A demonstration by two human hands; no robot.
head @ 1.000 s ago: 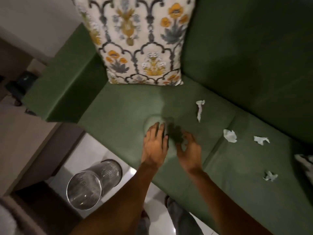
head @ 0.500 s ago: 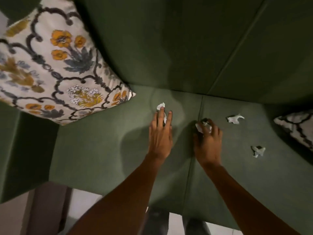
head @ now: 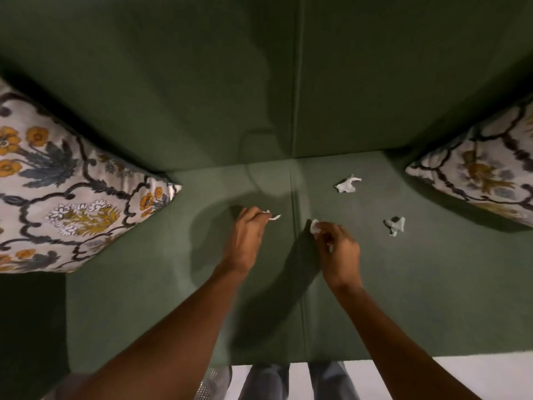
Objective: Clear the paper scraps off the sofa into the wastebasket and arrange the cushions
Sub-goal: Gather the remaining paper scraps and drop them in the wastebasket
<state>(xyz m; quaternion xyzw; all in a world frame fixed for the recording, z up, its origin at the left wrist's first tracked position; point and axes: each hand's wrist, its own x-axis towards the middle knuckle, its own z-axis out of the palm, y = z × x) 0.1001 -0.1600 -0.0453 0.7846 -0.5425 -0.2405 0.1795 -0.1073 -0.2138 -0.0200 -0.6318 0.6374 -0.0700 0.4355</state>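
My left hand is closed on a thin white paper scrap that sticks out past the fingers, just above the green sofa seat. My right hand is closed on a crumpled white scrap beside the seat seam. Two more crumpled scraps lie loose on the right seat cushion, one near the backrest and one nearer me. A floral cushion leans in the left corner. A second floral cushion leans in the right corner.
The sofa backrest fills the top of the view. The left armrest is dark at the lower left. A perforated metal edge, which may be the wastebasket, shows by my legs at the seat's front edge, on pale floor.
Both hands have closed on their scraps and lifted them off the seat. The view has swung right, so the right cushion now shows more and the left one sits further left.
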